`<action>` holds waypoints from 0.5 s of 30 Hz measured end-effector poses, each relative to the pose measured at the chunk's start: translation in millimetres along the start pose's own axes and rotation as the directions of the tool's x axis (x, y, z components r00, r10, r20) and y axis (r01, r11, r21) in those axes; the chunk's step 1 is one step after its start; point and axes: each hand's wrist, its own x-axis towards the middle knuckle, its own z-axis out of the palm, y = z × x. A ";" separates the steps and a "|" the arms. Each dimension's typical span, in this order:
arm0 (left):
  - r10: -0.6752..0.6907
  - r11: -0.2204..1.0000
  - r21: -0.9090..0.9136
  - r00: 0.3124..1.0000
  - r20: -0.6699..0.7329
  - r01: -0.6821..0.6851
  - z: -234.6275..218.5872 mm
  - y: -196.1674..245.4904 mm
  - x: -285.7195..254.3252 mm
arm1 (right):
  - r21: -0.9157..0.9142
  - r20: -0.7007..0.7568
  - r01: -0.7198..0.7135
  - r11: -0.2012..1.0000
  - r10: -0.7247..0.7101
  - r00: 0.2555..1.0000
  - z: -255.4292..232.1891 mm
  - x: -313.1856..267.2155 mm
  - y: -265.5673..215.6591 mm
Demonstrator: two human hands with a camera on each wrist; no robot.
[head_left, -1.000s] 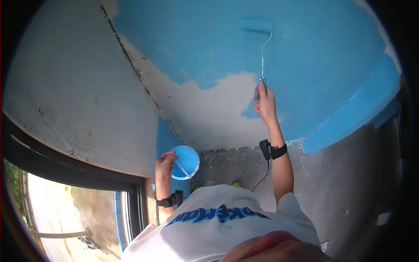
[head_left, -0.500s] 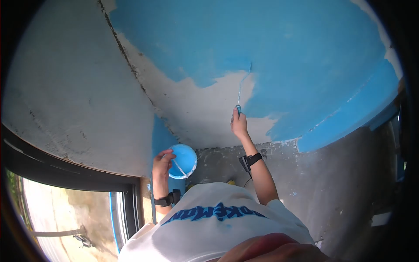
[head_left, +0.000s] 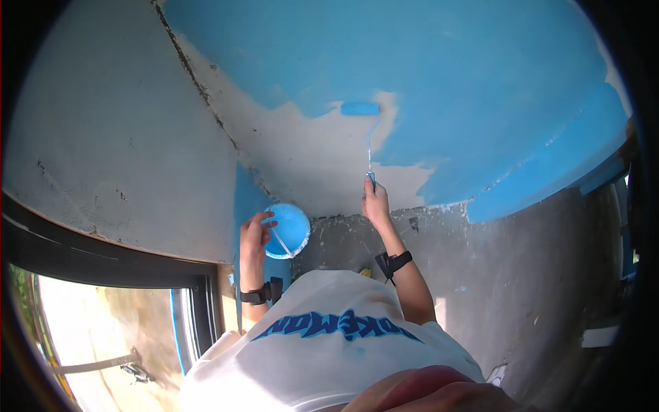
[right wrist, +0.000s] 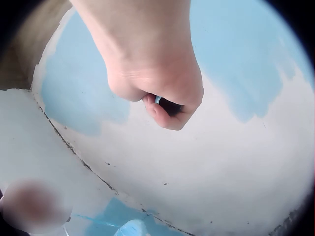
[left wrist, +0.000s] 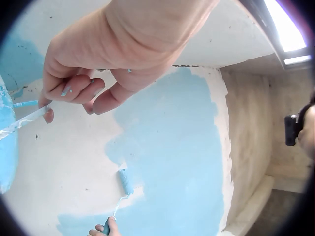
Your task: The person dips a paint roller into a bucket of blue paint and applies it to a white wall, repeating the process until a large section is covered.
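Observation:
My right hand (head_left: 375, 204) grips the handle of a paint roller (head_left: 360, 108), whose blue sleeve lies against the wall on the whitish patch's upper border. In the left wrist view the roller (left wrist: 125, 182) also shows at that border. The right wrist view has the right hand (right wrist: 162, 73) with curled fingers hiding most of the handle. With its fingers hooked on the thin white bail, my left hand (head_left: 254, 237) holds a bucket (head_left: 294, 223) of blue paint at the lower left. Blue paint spots mark the left hand's fingers (left wrist: 78, 91).
Blue paint covers much of the wall (head_left: 467, 82), around a whitish unpainted patch (head_left: 288, 147). A cracked seam (head_left: 199, 86) borders the grey wall (head_left: 117, 151) at left. Below that is a dark window frame (head_left: 123, 271). Grey concrete floor (head_left: 494, 288) stretches out at right.
The right hand has brought the roller down and left, from the blue area to the whitish patch's edge, where fresh blue now shows. The left hand keeps holding the bucket.

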 end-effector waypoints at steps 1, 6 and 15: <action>-0.010 1.000 -0.003 1.000 0.001 0.010 1.3 1.0 -1.6 | -0.014 -0.012 0.042 0.999 -0.042 0.999 5.1 -4.3 -5.9; 0.011 0.999 0.036 0.998 0.057 -0.013 1.3 -8.5 6.1 | 0.018 0.070 0.252 0.967 -0.253 0.965 36.7 -1.3 -75.4; -0.031 0.998 -0.055 0.998 0.053 0.034 -4.5 -1.5 -5.1 | 0.024 0.194 0.290 0.957 -0.289 0.938 76.1 52.9 -123.0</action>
